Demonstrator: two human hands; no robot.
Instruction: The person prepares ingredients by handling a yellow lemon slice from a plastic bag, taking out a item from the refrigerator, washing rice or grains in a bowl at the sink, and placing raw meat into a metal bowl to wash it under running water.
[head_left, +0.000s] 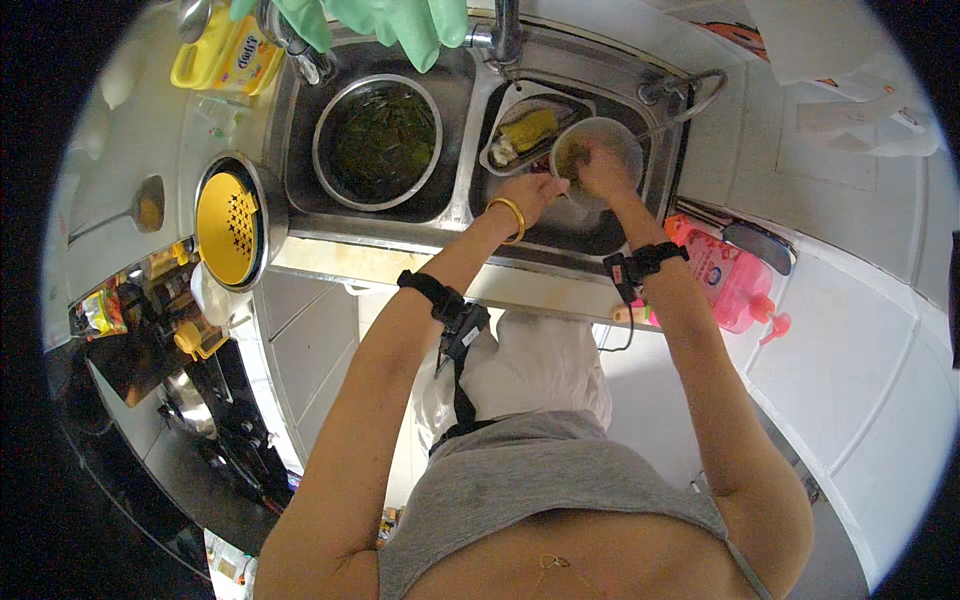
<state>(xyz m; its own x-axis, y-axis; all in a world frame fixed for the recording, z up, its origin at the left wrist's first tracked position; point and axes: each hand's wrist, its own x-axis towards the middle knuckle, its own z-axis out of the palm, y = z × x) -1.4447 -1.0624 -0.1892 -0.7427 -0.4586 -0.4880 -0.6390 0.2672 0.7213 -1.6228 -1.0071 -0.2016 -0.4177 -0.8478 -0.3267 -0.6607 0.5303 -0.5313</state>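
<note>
Over the right sink basin (585, 232), a translucent round bowl (634, 142) is tilted towards me. My left hand (531, 196), with a gold bangle at the wrist, grips the bowl's near left rim. My right hand (602, 171) reaches inside the bowl; its fingertips are blurred, and whether they hold anything is unclear. Behind the bowl, a corner strainer basket (577, 97) contains a yellow-green sponge (531, 131) and a whitish clump (504, 150). In the left basin, a round metal bowl (321, 150) contains dark leafy greens (386, 142) in liquid.
Mint-green rubber gloves (375, 22) hang near the chrome faucet (507, 34). A yellow colander (225, 225) sits in a metal pot on the left counter, near a yellow detergent jug (232, 60). Right of the sink lie a pink pump bottle (724, 281) and a cleaver (757, 247).
</note>
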